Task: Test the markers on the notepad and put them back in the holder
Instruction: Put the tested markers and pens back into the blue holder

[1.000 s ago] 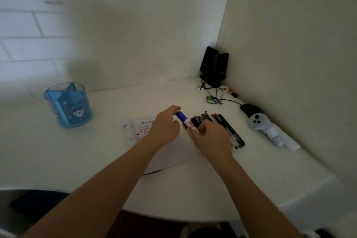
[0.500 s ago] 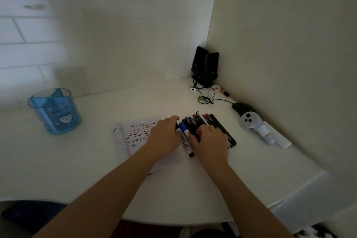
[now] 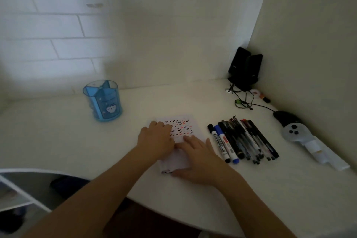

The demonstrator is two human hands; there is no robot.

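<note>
Both hands are lying on the notepad [image 3: 180, 135], which is sitting flat near the middle of the white desk [image 3: 77, 141]. The left hand [image 3: 156, 140] is resting palm down on the pad's left part, fingers loosely curled, gripping nothing. The right hand [image 3: 197, 157] is pressing flat on the pad's near right part, fingers spread and thumb reaching along the near edge; it is holding no marker either. The exposed far portion of the page is showing rows of small check-like strokes in black, red and blue.

The markers [image 3: 242, 140] are lying in a tight row on the desk just to the right of the pad, side by side and angled (a blue-capped one [image 3: 225, 144] is sitting near the left end of the row). None is being touched. The blue transparent holder [image 3: 103, 100] is standing upright well apart to the left and farther back, with no markers visible inside.

At the far right corner, two black speakers [image 3: 245, 69] are standing against the wall, with a controller [image 3: 292, 132] lying nearer along the right wall.
</note>
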